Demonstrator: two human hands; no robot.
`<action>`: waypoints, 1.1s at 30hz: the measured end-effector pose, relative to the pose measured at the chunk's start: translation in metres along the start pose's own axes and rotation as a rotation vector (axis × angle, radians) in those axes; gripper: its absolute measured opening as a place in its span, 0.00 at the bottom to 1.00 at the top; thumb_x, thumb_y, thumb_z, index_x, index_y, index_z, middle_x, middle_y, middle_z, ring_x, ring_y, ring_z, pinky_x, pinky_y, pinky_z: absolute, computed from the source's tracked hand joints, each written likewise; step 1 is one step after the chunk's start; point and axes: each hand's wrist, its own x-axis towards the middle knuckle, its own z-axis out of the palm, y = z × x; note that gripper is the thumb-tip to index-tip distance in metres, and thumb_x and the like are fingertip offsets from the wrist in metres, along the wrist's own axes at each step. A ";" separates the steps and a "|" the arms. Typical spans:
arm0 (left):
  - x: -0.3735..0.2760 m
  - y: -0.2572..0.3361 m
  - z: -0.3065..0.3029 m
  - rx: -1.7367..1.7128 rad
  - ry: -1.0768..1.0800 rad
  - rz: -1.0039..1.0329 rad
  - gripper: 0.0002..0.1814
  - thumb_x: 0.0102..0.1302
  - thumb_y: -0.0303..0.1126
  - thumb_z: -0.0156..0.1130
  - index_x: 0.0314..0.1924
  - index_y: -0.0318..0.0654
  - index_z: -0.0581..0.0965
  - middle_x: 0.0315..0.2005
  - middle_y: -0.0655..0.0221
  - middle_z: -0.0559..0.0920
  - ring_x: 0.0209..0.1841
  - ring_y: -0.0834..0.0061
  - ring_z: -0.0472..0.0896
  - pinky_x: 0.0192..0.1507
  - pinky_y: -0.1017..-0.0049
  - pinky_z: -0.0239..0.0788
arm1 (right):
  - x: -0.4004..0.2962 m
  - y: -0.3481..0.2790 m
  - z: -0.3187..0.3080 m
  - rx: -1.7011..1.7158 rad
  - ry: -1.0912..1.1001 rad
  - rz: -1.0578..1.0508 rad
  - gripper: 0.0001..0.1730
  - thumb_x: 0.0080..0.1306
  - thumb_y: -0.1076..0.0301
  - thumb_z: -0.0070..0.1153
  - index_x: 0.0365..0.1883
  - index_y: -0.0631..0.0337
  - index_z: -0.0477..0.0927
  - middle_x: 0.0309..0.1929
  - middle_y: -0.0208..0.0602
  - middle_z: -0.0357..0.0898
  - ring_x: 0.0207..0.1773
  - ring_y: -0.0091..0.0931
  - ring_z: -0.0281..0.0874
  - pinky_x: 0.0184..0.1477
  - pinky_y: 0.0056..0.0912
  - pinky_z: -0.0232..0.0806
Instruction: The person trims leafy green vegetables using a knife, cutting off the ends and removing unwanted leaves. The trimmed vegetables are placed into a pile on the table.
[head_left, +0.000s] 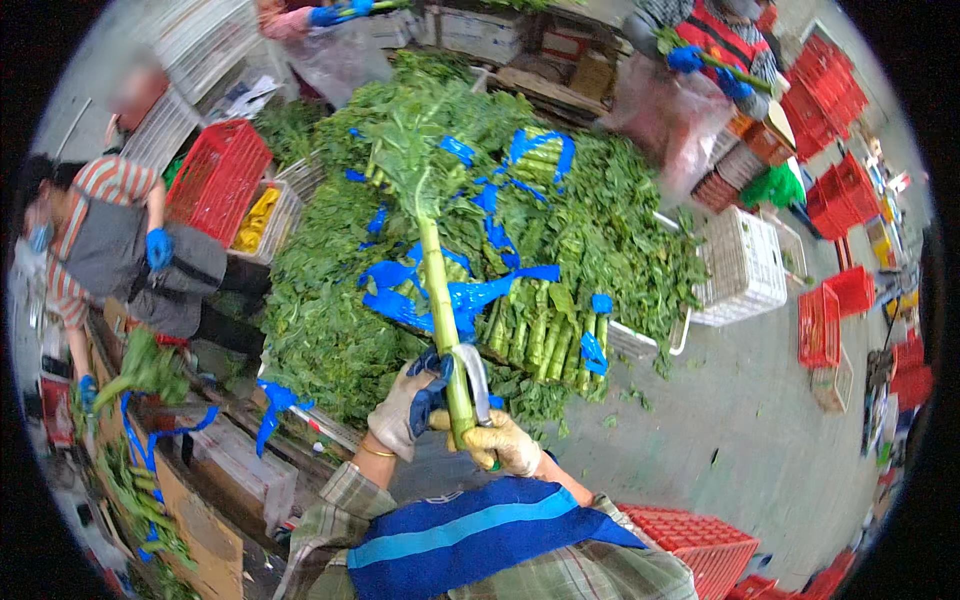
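One long green stalk (437, 285) of a leafy vegetable, its leaves at the far end, points away from me over the heap. My left hand (409, 409), in a grey and blue work glove, grips its lower part. A pale yellow glove covers my right hand (502, 442), which holds a knife with a curved metal blade (477, 375). The blade lies along the stalk's right side near the cut end; whether it touches is unclear. Just beyond, cut stalks (544, 334) lie side by side, with blue plastic strips (457, 296) around and over them.
Leafy greens (322, 322) are heaped before me. White crates (739, 266) and red crates (817, 322) stand at right; another red crate (690, 544) is close behind my right side. A co-worker (135, 247) stands left, and two more people (720, 45) (322, 30) work across the heap.
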 end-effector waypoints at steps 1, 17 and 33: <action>-0.002 0.000 -0.004 0.139 0.040 0.106 0.18 0.65 0.32 0.61 0.54 0.35 0.74 0.44 0.68 0.80 0.45 0.75 0.79 0.50 0.74 0.71 | 0.002 -0.009 0.012 -0.062 0.030 -0.070 0.39 0.58 0.57 0.64 0.64 0.66 0.67 0.36 0.38 0.82 0.18 0.15 0.63 0.21 0.15 0.54; -0.093 0.059 -0.061 1.539 0.539 0.479 0.41 0.50 0.43 0.70 0.64 0.45 0.67 0.61 0.57 0.67 0.64 0.47 0.62 0.67 0.49 0.51 | 0.036 -0.031 0.056 -0.143 -0.051 0.003 0.34 0.66 0.48 0.54 0.62 0.66 0.69 0.28 0.35 0.77 0.13 0.12 0.53 0.14 0.16 0.48; -0.116 0.067 -0.107 0.416 0.372 0.038 0.20 0.60 0.37 0.68 0.49 0.35 0.76 0.31 0.70 0.82 0.30 0.76 0.79 0.36 0.74 0.72 | 0.079 -0.011 0.086 -0.475 0.138 -0.224 0.27 0.74 0.44 0.41 0.49 0.61 0.75 0.30 0.24 0.72 0.26 0.15 0.65 0.29 0.17 0.60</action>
